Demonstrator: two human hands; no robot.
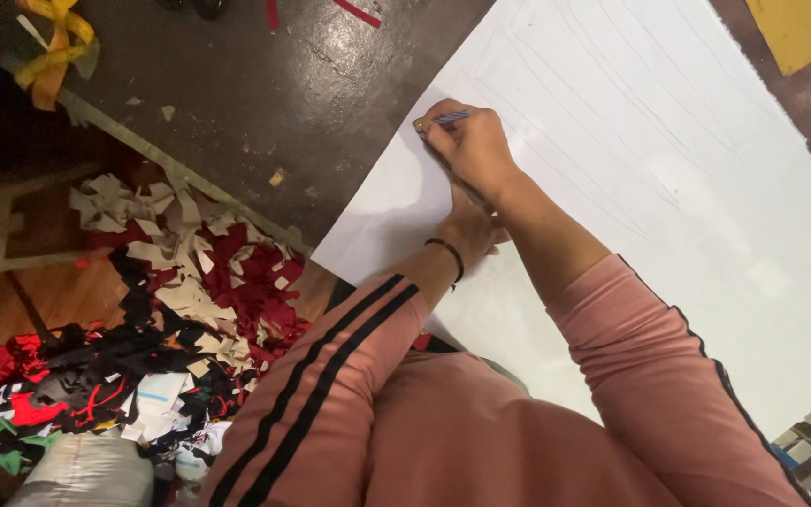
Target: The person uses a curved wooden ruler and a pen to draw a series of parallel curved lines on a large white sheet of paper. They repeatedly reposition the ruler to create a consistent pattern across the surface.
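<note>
Large white paper sheet (668, 188) lies flat on dark table (265, 84); several long faint curved lines already drawn, wide stretches bare. Right hand (471, 141) pinches pen (445, 118), tip near sheet's left edge. Left hand (466, 230) presses paper, grip hidden. Fabric scraps (190, 282) heaped below

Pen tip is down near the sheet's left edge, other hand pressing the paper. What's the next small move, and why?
Probably draw the pen on along the line: the right hand has its tip on the white paper sheet near faint ruled lines, and the left hand lies flat, steadying the sheet.
</note>
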